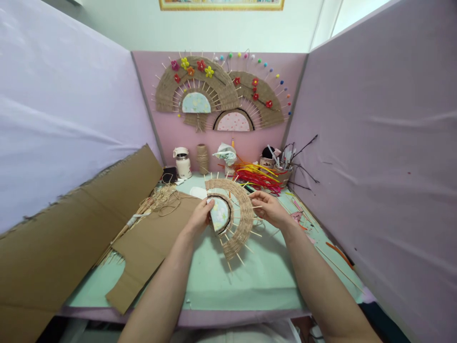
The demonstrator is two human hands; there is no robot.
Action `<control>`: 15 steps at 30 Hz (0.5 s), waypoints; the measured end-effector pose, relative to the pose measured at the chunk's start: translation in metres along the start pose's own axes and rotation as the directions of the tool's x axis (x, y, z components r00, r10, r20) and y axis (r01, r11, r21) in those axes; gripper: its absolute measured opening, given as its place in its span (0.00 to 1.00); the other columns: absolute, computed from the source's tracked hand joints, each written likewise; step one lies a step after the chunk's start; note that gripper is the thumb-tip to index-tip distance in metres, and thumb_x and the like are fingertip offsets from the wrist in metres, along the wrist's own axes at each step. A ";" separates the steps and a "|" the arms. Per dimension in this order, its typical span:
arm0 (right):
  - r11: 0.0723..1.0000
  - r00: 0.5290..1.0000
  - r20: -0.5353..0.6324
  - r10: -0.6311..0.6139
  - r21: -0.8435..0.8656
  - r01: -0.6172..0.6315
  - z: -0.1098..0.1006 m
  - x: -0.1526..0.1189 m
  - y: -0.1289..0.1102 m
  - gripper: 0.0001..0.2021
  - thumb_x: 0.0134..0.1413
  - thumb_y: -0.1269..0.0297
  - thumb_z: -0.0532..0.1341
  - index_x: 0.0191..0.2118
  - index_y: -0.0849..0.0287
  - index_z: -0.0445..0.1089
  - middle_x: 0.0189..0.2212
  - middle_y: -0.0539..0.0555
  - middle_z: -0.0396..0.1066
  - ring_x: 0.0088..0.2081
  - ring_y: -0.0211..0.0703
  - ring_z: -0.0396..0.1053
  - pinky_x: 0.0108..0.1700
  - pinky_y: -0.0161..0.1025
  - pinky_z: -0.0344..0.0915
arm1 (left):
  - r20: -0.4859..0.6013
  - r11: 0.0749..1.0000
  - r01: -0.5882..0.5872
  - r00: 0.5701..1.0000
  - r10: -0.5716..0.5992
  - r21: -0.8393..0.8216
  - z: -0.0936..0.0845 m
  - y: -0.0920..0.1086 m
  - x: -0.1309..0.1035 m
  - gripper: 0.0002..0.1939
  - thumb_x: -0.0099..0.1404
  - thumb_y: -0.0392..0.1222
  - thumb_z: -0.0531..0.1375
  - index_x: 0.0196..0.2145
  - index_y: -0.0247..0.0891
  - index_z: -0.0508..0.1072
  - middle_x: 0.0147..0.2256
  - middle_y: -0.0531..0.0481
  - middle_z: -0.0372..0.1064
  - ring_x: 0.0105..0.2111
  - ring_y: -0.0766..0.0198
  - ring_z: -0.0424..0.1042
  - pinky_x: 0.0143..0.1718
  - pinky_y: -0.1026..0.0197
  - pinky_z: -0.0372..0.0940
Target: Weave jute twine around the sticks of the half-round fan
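A half-round woven fan of brown twine and thin sticks is held tilted above the table, stick ends poking out round its rim. My left hand grips its flat side, the thumb on the pale blue patterned half-circle at the centre. At the outer right edge, my right hand is closed, its fingers pinched together beside the protruding sticks. What those fingers hold is hidden; a little loose twine shows below them.
Cardboard sheets and a bundle of thin sticks lie left. Behind stand a bottle, a twine spool, red and yellow pipe cleaners and a pot with twigs. Two decorated fans hang on the back panel.
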State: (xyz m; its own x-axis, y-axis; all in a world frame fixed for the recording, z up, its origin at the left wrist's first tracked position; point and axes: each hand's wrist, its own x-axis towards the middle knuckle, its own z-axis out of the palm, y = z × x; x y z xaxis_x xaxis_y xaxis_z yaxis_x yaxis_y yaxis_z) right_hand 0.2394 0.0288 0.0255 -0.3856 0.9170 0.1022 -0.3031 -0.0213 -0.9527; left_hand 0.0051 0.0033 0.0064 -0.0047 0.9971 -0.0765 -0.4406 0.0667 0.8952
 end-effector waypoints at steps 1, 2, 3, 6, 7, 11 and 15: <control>1.000 1.000 -0.011 -0.023 -0.012 0.022 -0.001 0.001 0.001 0.13 0.41 0.62 0.68 0.34 0.58 0.69 0.22 0.44 0.61 0.19 0.26 0.51 0.20 0.29 0.44 | -0.011 1.000 0.002 1.000 -0.002 0.003 -0.001 -0.001 0.001 0.19 0.51 0.45 0.67 0.38 0.35 0.69 0.28 0.52 0.71 0.23 0.68 0.69 0.25 0.65 0.64; 0.999 0.999 -0.026 -0.045 -0.025 0.044 -0.001 0.002 0.001 0.13 0.41 0.61 0.68 0.34 0.58 0.69 0.23 0.44 0.61 0.19 0.27 0.52 0.20 0.29 0.45 | -0.024 1.000 0.000 1.000 0.000 0.004 -0.001 -0.001 0.002 0.17 0.52 0.44 0.66 0.37 0.35 0.69 0.28 0.52 0.71 0.23 0.68 0.69 0.25 0.65 0.64; 0.997 0.997 -0.043 -0.066 -0.037 0.064 -0.002 0.003 0.002 0.13 0.41 0.61 0.68 0.34 0.58 0.69 0.23 0.44 0.61 0.20 0.27 0.53 0.20 0.30 0.45 | -0.035 1.000 -0.006 0.999 0.007 0.001 -0.002 -0.002 0.002 0.16 0.52 0.43 0.66 0.37 0.35 0.69 0.28 0.52 0.71 0.23 0.68 0.69 0.26 0.66 0.64; 0.989 0.985 -0.104 -0.136 -0.070 0.129 -0.006 0.006 0.005 0.14 0.42 0.60 0.68 0.34 0.57 0.67 0.22 0.44 0.62 0.20 0.29 0.54 0.21 0.30 0.47 | -0.050 1.000 -0.029 0.998 0.029 0.005 -0.003 -0.002 0.003 0.13 0.53 0.41 0.65 0.35 0.35 0.69 0.27 0.52 0.71 0.23 0.69 0.69 0.27 0.66 0.64; 0.985 0.978 -0.129 -0.163 -0.080 0.153 -0.006 0.007 0.006 0.14 0.42 0.60 0.68 0.34 0.56 0.66 0.22 0.44 0.62 0.20 0.29 0.54 0.21 0.30 0.47 | -0.050 1.000 -0.030 0.998 0.030 0.011 -0.003 -0.002 0.003 0.12 0.53 0.41 0.65 0.34 0.34 0.69 0.26 0.53 0.71 0.23 0.68 0.69 0.26 0.66 0.64; 0.959 0.934 -0.228 -0.275 -0.134 0.249 -0.009 0.009 0.007 0.15 0.41 0.60 0.68 0.34 0.56 0.64 0.22 0.44 0.62 0.22 0.31 0.57 0.23 0.30 0.51 | -0.049 0.999 -0.020 0.999 0.022 0.041 0.000 0.000 0.001 0.11 0.52 0.40 0.64 0.33 0.34 0.69 0.25 0.53 0.70 0.22 0.69 0.68 0.24 0.66 0.63; 0.927 0.892 -0.266 -0.365 -0.191 0.323 -0.010 0.009 0.006 0.13 0.42 0.60 0.67 0.34 0.56 0.65 0.23 0.45 0.63 0.23 0.32 0.58 0.24 0.31 0.53 | -0.038 0.998 0.010 0.999 -0.007 0.062 0.003 0.002 -0.002 0.11 0.52 0.39 0.64 0.33 0.34 0.69 0.25 0.52 0.71 0.22 0.69 0.68 0.23 0.67 0.63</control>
State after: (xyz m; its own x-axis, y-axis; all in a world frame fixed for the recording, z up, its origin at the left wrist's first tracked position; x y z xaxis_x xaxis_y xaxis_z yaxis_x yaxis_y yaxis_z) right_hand 0.2425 0.0411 0.0183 -0.0015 0.9318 0.3630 -0.2388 0.3522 -0.9050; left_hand 0.0065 0.0014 0.0099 -0.0353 0.9944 -0.0997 -0.3840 0.0786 0.9200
